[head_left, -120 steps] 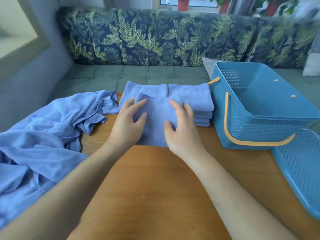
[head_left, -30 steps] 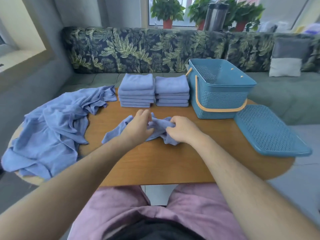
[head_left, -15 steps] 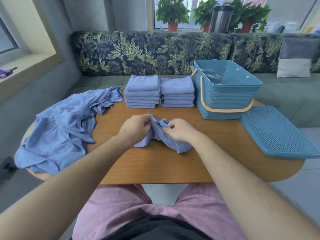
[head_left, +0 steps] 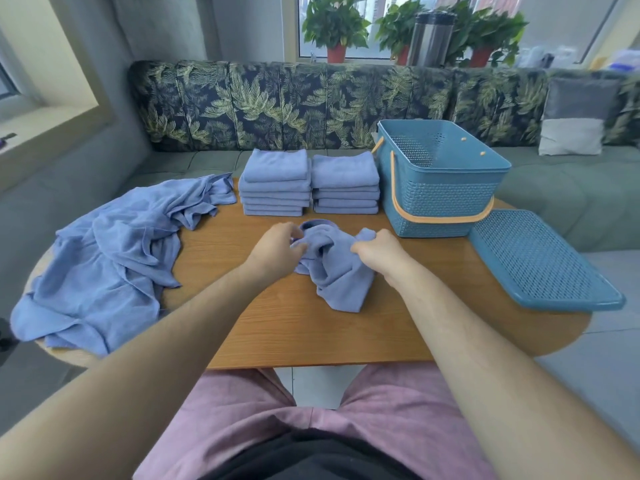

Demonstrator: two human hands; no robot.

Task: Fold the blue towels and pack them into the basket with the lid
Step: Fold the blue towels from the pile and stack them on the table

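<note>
Pinching the crumpled blue towel at centre frame from both sides: gripping its upper-left bunch with the curled fingers of the left hand, and clutching its upper-right corner in the closed right hand. Holding the two grips near each other, with the cloth sagging between them and trailing toward the bottom of the frame onto the desk. Lying bunched, so showing no clear long axis yet, and sitting about equally near either hand. Probably needing the hands drawn apart, toward frame left and frame right, to spread it flat before any fold.

Standing just above in the frame, a stack of folded towels and a second stack, side by side. Sitting just right of those, the open blue basket with its orange handle lowered. Lying beside it at frame right, the perforated lid. Spilling over the desk's left end, a heap of unfolded towels, so seemingly being well short of packing.
</note>
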